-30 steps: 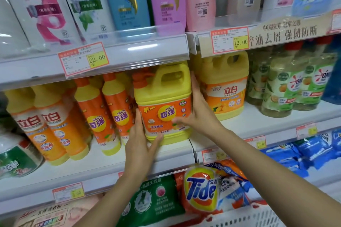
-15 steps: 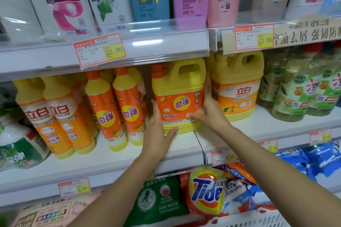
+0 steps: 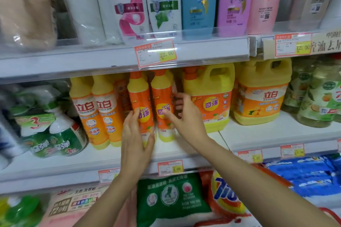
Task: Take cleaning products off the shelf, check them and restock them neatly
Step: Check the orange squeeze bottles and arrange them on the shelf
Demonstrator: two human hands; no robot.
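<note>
Two slim orange dish-soap bottles with yellow shoulders stand side by side on the middle shelf (image 3: 184,153). My left hand (image 3: 135,142) holds the left bottle (image 3: 140,97) low down, fingers along its left side and thumb across its front. My right hand (image 3: 186,116) grips the right bottle (image 3: 162,97), thumb on the label and fingers curled behind its right side. Right of them stands the big yellow jug (image 3: 212,101) with an orange label, free of both hands.
Beside the jug stands a second yellow jug (image 3: 260,96), then green bottles (image 3: 321,101). Left are yellow-orange bottles (image 3: 99,110) and green-white packs (image 3: 53,134). Shampoo bottles (image 3: 197,0) fill the top shelf. Detergent bags (image 3: 171,197) lie below.
Both hands have let go of the big yellow jug and moved left onto the two slim orange bottles. The view has shifted left as well.
</note>
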